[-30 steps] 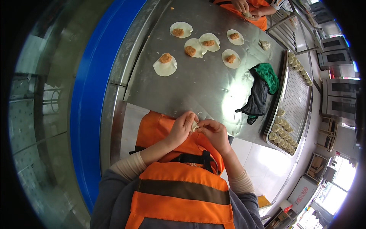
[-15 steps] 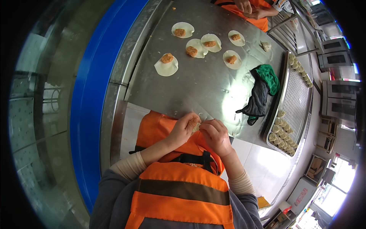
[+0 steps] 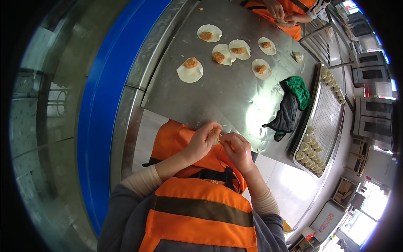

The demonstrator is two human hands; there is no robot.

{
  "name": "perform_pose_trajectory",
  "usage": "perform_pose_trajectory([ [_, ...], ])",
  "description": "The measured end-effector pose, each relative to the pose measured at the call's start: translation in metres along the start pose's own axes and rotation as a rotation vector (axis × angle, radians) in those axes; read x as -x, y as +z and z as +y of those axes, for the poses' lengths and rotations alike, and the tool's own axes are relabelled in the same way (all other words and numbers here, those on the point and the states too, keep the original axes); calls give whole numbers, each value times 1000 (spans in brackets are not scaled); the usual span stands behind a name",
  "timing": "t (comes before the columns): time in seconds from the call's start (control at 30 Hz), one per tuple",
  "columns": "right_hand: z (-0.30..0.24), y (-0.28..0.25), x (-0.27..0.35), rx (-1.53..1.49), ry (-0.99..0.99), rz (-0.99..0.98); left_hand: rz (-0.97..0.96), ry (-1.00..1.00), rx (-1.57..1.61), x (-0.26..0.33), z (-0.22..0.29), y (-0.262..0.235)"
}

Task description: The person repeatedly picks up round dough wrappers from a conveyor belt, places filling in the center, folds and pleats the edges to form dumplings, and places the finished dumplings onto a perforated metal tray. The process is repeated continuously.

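Just off the near edge of the steel table, my left hand and my right hand meet over a small pale dumpling. Both hands are closed on it, with thumbs and fingertips pinching its dough; most of it is hidden behind the fingers. Farther up the table lie several round dough wrappers, each with a lump of orange-brown filling; the nearest wrapper is at the left, and another wrapper lies to the right.
A perforated metal tray at the right holds pleated dumplings at its near end and more dumplings at its far end. Beside it lies a crumpled green-and-black cloth. A dough scrap sits farther off. Across the table, another person's hands work.
My fingers have shifted only slightly on the dumpling, still pinching it. The table and its things sit a little farther right in the picture. The other person's hands have moved slightly.
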State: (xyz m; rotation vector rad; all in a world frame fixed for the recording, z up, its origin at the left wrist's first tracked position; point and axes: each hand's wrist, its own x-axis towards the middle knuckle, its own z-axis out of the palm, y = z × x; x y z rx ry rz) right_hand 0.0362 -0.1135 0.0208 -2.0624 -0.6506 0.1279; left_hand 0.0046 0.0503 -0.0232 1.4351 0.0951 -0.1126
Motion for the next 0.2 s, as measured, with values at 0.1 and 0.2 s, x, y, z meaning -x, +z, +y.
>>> perform_pose_trajectory([
  [0.1, -3, -3, -2, 116, -49, -47, -90, -63, -25, 2, -1, -7],
  [0.2, -4, -7, -4, 227, -196, -111, -111, -174, 66, 5, -7, -7],
])
